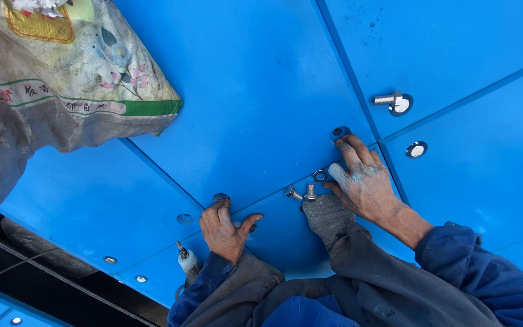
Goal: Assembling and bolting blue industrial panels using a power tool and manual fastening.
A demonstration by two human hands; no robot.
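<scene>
Smooth matt blue panels [261, 91], shiny metal bolts [388, 99]

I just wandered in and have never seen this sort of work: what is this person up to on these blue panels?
A person is leaning over big blue panels, working with bare hands. The right hand has its fingers at a bolt hole near a panel seam, with loose bolts and a washer lying beside it. The left hand presses at another hole. One bolt lies loose by a further hole, and a printed sack sits on the panels.
</scene>
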